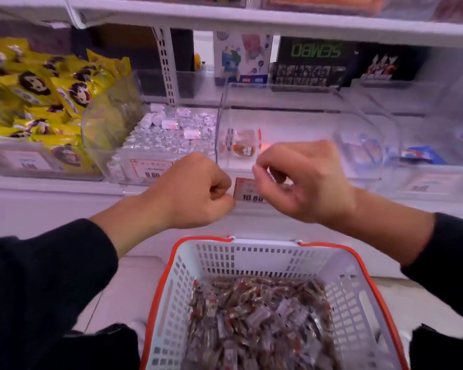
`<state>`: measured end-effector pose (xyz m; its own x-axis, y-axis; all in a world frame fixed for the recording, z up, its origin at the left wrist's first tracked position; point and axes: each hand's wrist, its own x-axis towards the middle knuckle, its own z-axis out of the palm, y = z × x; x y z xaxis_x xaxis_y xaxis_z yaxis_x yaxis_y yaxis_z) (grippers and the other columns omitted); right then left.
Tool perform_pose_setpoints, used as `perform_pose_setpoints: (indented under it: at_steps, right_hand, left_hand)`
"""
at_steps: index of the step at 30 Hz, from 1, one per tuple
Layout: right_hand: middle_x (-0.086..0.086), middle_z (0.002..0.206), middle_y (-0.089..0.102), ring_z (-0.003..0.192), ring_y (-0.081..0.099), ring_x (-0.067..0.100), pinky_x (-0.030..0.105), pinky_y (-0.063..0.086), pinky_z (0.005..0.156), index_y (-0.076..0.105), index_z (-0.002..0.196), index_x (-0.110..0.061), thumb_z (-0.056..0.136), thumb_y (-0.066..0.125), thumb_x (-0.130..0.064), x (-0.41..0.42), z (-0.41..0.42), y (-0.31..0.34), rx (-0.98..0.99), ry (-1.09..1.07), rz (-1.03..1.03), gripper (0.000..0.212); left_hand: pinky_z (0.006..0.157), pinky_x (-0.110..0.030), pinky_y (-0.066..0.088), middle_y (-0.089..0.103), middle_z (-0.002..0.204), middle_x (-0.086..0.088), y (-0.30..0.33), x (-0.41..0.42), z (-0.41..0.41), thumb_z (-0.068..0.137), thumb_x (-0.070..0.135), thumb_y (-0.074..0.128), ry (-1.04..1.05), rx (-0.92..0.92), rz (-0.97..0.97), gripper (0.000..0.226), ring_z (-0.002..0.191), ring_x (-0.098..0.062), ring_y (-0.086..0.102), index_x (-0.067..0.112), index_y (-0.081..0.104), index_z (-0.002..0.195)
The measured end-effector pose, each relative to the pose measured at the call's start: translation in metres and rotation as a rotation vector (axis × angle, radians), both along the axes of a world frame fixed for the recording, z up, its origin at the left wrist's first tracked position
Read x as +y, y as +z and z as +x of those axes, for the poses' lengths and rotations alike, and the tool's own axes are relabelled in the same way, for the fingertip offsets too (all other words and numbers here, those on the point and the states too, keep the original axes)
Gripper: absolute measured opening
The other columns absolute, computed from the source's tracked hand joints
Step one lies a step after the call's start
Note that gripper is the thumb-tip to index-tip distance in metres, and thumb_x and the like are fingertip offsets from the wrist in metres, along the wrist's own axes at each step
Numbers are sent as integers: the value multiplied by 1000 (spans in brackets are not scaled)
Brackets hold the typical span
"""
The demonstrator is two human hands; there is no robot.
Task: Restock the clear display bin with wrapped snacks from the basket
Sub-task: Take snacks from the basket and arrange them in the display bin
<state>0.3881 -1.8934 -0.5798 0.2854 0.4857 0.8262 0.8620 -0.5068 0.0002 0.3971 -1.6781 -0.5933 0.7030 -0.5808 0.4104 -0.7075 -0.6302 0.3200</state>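
The clear display bin (305, 102) stands on the shelf straight ahead and holds a single wrapped snack (242, 146) near its front left. Below it, a white basket with an orange rim (340, 273) is filled with several brown wrapped snacks (259, 316). My left hand (195, 190) hovers at the bin's front left corner, beside the price label (247, 190), its fingers curled into a fist with nothing visible inside. My right hand (305, 182) is in front of the bin's front wall, fingers loosely bent and apart, with nothing seen in them.
Left of the clear bin is a bin of small silver-white wrapped sweets (169, 132), and further left a bin of yellow packets (38, 97). Right of it are clear bins with blue packets (422, 154). Boxed toys (241, 60) stand behind. A shelf (251, 17) overhangs above.
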Motion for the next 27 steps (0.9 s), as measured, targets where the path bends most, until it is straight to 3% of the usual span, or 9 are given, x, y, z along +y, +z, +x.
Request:
perform_pose_setpoints:
  at_steps: [3, 5, 8, 10, 12, 17, 20, 23, 27]
  right_hand:
    - [1, 76, 63, 68, 60, 23, 35, 45, 57, 63, 84, -18, 93, 51, -26, -11, -37, -86, 319, 14, -487, 16]
    - [5, 94, 65, 91, 63, 26, 41, 52, 81, 60, 97, -21, 95, 41, -33, -23, -47, -156, 872, -90, -1012, 23]
    - [16, 141, 50, 127, 50, 28, 39, 42, 105, 38, 144, -8, 94, 63, -33, -56, -64, -249, 1460, -314, -1352, 62]
    - [17, 154, 35, 137, 41, 30, 35, 40, 108, 14, 154, -4, 84, 76, -36, -77, -74, -289, 1563, -466, -1231, 98]
    - [16, 156, 32, 138, 40, 31, 35, 40, 105, 7, 156, -7, 79, 80, -36, -87, -85, -316, 1666, -491, -1097, 110]
    - [13, 147, 46, 131, 47, 35, 41, 43, 103, 23, 152, -18, 67, 80, -54, -76, -110, -361, 1671, -528, -933, 109]
    - [18, 133, 52, 126, 47, 40, 46, 47, 97, 39, 139, -22, 73, 71, -39, -69, -118, -376, 1597, -514, -731, 75]
    - [16, 113, 63, 98, 64, 34, 33, 54, 75, 60, 109, -17, 78, 66, -19, -62, -115, -377, 1610, -518, -567, 32]
    - [8, 91, 72, 82, 72, 27, 33, 60, 62, 73, 88, -15, 75, 79, -6, -65, -90, -360, 1997, -501, -229, 17]
  left_hand:
    - [55, -41, 47, 51, 53, -5, -52, -12, -9, 73, 44, 49, 2, 340, 481, 37, 54, -23, 50, 10, 51, 58]
    - [77, -40, 54, 69, 88, -8, -101, -15, -26, 85, 42, 58, 23, 607, 822, 30, 83, -27, 63, 13, 67, 85]
    - [96, -37, 48, 57, 136, -7, -174, -16, -60, 92, 52, 56, 169, 887, 1209, 55, 119, -29, 56, 16, 57, 133]
    - [98, -39, 48, 55, 140, -8, -219, -23, -82, 93, 56, 53, 252, 1011, 1145, 61, 120, -29, 56, 13, 55, 137]
    - [101, -39, 46, 53, 142, -13, -259, -36, -103, 92, 63, 51, 352, 1139, 927, 71, 124, -32, 54, 8, 55, 136]
    - [118, -43, 29, 32, 158, -16, -321, -66, -141, 81, 75, 57, 522, 1343, 621, 94, 143, -36, 34, 12, 39, 150]
    - [109, -38, 41, 39, 149, -22, -340, -74, -148, 89, 36, 69, 673, 1246, 453, 59, 131, -36, 48, 13, 48, 140]
    - [92, -39, 54, 60, 126, -22, -344, -68, -145, 86, 4, 67, 718, 1218, 267, 34, 112, -34, 62, 4, 62, 120]
    - [86, -35, 54, 66, 118, -14, -334, -63, -133, 88, 0, 65, 715, 1223, 171, 34, 104, -29, 65, 9, 64, 121]
